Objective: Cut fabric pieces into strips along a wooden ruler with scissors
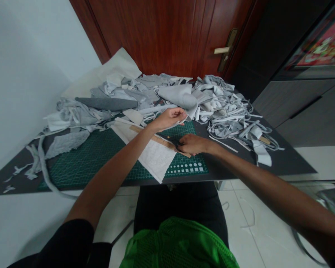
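Your left hand (169,118) has a clenched grip on a raised edge of a pale fabric sheet (153,154). Your right hand (191,144) is clenched around a dark tool (175,142); the fingers partly hide it, so its type cannot be confirmed. The tool sits at the far end of a wooden ruler (153,138), which lies across the sheet. The sheet lies at an angle on a green cutting mat (83,160), and the mat rests on the dark desk (229,165). Grey and white fabric scraps (156,95) are heaped beyond the mat, and loose strips (234,126) spread across the desk to the right.
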`<state>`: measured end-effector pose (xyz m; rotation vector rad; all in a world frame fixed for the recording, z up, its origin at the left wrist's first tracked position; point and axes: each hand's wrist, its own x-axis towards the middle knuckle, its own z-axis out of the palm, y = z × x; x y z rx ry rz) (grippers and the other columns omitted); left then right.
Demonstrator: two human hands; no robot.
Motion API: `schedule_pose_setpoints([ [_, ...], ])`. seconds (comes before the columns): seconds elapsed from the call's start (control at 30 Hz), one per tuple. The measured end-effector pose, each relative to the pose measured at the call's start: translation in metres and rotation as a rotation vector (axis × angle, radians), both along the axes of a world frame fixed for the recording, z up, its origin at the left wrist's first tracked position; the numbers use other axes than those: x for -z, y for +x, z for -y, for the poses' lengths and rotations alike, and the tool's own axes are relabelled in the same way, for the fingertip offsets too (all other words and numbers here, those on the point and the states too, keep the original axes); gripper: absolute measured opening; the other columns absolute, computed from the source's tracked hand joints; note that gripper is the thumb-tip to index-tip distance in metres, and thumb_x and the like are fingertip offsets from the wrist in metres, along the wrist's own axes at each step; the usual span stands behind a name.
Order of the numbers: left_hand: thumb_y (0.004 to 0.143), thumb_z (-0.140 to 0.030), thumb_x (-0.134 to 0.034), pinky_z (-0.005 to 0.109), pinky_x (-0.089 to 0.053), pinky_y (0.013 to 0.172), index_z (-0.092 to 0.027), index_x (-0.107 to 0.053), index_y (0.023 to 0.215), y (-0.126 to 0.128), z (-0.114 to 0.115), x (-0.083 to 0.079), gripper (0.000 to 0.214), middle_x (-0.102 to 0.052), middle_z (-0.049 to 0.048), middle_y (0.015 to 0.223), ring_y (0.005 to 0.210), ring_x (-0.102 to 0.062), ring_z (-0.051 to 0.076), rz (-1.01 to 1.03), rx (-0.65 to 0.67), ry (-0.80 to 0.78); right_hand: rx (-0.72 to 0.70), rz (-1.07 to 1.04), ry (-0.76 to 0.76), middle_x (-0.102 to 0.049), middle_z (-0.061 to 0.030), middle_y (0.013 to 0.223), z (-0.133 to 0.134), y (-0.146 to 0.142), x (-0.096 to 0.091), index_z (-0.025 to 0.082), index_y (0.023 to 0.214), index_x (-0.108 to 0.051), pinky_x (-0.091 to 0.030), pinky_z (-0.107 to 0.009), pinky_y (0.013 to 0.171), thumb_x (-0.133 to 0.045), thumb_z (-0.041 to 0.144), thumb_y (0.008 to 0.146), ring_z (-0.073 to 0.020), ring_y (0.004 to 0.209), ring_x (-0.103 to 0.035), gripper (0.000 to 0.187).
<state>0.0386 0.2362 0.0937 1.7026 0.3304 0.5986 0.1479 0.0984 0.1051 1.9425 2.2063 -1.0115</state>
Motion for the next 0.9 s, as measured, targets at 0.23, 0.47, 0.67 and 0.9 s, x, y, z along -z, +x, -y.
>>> schedule_pose_setpoints([
  [0.23,0.072,-0.061,-0.084,0.035,-0.061,0.084,-0.015,-0.065,0.085,0.0,-0.001,-0.003,0.052,-0.057,-0.0046,0.075,0.074,-0.057,0.009,0.036,0.005,-0.007,-0.033,-0.014,0.0,-0.067,-0.0079,0.059,-0.002,0.002,0.002,0.015,0.069,-0.065,-0.047,-0.027,0.053,-0.048,0.026,0.093,-0.017,0.048,-0.063,0.031],
  [0.47,0.075,-0.055,-0.086,0.032,-0.061,0.081,-0.015,-0.065,0.083,-0.003,-0.006,-0.004,0.046,-0.057,-0.0048,0.073,0.07,-0.057,0.009,0.045,-0.039,-0.028,0.003,-0.018,-0.019,-0.067,-0.0078,0.059,0.001,0.002,0.0,0.015,0.071,-0.067,-0.048,-0.028,0.053,-0.049,0.027,0.092,-0.0182,0.049,-0.063,0.03],
  [0.67,0.082,-0.049,-0.083,0.032,-0.06,0.083,-0.015,-0.063,0.083,-0.012,-0.015,-0.01,0.039,-0.057,-0.0049,0.073,0.069,-0.058,0.009,0.084,-0.098,-0.03,0.014,0.047,0.005,-0.071,-0.0111,0.069,0.004,0.007,-0.003,0.016,0.079,-0.068,-0.046,-0.029,0.053,-0.05,0.036,0.095,-0.02,0.057,-0.065,0.032],
  [0.9,0.08,-0.049,-0.084,0.032,-0.061,0.082,-0.015,-0.062,0.082,-0.014,-0.016,-0.012,0.04,-0.057,-0.0048,0.076,0.071,-0.056,0.008,0.119,-0.101,-0.048,-0.018,0.097,0.091,-0.075,-0.0147,0.095,0.008,0.005,0.0,0.016,0.081,-0.067,-0.044,-0.029,0.065,-0.054,0.038,0.095,-0.0251,0.087,-0.069,0.03],
])
